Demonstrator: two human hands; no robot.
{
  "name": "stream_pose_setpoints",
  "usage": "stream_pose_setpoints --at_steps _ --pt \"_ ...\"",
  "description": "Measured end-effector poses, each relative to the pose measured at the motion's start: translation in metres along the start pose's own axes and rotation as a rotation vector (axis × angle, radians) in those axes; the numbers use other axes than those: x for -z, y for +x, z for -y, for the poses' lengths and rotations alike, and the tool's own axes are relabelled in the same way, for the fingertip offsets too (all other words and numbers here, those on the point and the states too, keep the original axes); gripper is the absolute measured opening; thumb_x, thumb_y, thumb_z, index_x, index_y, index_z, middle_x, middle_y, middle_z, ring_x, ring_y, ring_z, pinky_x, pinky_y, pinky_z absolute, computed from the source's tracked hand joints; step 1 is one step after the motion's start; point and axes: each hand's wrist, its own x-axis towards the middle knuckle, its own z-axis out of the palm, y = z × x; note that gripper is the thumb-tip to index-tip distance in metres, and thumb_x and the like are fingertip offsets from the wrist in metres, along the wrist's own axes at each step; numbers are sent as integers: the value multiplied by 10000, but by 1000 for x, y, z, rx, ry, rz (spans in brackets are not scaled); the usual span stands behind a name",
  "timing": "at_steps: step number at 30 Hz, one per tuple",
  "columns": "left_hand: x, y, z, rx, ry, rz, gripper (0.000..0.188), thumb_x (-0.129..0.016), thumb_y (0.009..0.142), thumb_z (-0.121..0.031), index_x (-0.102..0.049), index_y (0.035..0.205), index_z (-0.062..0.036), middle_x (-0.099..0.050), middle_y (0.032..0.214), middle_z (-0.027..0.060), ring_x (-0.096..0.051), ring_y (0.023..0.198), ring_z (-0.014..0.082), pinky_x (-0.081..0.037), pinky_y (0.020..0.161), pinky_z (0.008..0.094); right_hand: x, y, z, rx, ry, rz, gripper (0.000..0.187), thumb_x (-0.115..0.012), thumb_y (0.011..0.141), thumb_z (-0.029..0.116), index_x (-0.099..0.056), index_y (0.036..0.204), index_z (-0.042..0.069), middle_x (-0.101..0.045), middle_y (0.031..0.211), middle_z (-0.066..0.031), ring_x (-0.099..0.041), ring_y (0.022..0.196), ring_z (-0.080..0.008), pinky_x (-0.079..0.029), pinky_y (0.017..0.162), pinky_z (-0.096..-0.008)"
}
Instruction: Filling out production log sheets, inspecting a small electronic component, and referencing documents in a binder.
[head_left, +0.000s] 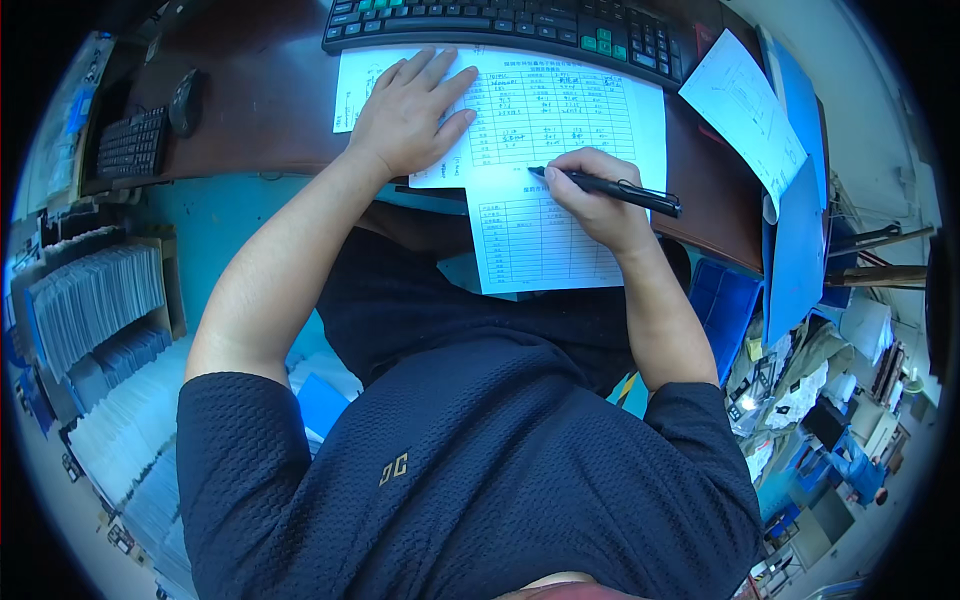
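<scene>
A white form sheet (640,130) with printed tables, its upper table partly filled in by hand, lies at the desk's near edge and hangs partly over it. Flat on its upper left, fingers spread, rests my left hand (408,118). Other written paper (350,88) shows beneath that hand. My right hand (598,195) is closed around a black pen (625,192). The pen's tip is at the sheet, between the upper and lower tables; whether it touches the paper I cannot tell.
A black keyboard (480,25) with some green keys lies just beyond the sheet. Blue folders (795,250) and loose paper (745,115) overhang the desk's right side. A mouse (186,103) and second keyboard (132,143) sit at left, above shelved paper stacks (95,295). Another person (858,470) is far right.
</scene>
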Motion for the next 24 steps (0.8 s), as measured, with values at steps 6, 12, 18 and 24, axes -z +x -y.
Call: stream_pose_setpoints --at_steps 6,12,18,24 --pt "-1 0 0 -3 1 -12 521 -455 1017 -479 -477 1496 -273 -369 1607 69 -288 1506 296 -230 1223 515 1 -1 -1 -14 11 -12 190 -709 872 190 -752 886 5 -720 800 -98 -657 679 -159 -534 622 -275" --pt "1 1 0 3 15 1 519 -460 1015 -477 -475 1496 -282 -364 1610 65 -291 1504 295 -236 1222 513 0 1 -1 -45 23 -10 193 -709 875 193 -753 883 5 -717 790 -91 -650 674 -155 -526 621 -269" --pt "2 1 -1 -1 20 1 518 -458 1017 -476 -473 1497 -282 -365 1610 65 -296 1503 292 -238 1222 507 0 0 -3 -33 34 -16 199 -712 875 198 -755 884 4 -717 792 -89 -651 678 -154 -529 632 -263" --pt "2 0 -1 -4 15 1 518 -452 1019 -477 -472 1498 -279 -368 1608 67 -297 1502 291 -239 1221 508 0 0 -4 27 2 -28 173 -715 867 168 -749 873 -1 -719 801 -91 -657 685 -153 -535 637 -269"
